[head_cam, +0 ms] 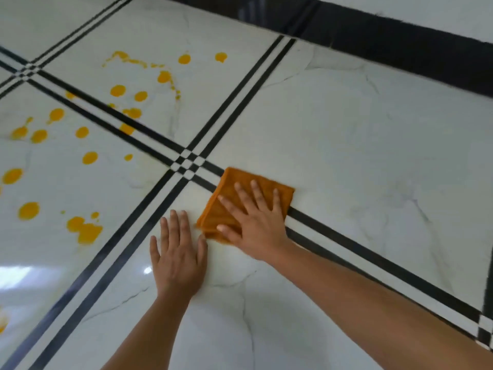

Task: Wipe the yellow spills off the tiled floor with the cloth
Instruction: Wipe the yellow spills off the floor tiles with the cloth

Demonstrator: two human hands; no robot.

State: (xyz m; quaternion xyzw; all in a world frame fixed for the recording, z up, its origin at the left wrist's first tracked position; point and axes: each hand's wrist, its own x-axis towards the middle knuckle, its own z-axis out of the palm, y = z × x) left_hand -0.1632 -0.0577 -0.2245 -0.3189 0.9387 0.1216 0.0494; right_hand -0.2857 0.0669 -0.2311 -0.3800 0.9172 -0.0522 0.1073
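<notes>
A folded orange cloth lies flat on the white marble-look tiled floor, across a black double stripe. My right hand presses on it with fingers spread and straight. My left hand rests flat on the bare tile just left of the cloth, fingers straight, its thumb near the cloth's lower corner. Yellow spills dot the tiles to the left, in several round drops and a bigger blot; more yellow drops and a thin yellow smear lie on the far-left tile.
Black double stripes cross between the tiles just left of the cloth. A black skirting band runs along the wall at the top right. The tiles under and to the right of my hands show only grey veins.
</notes>
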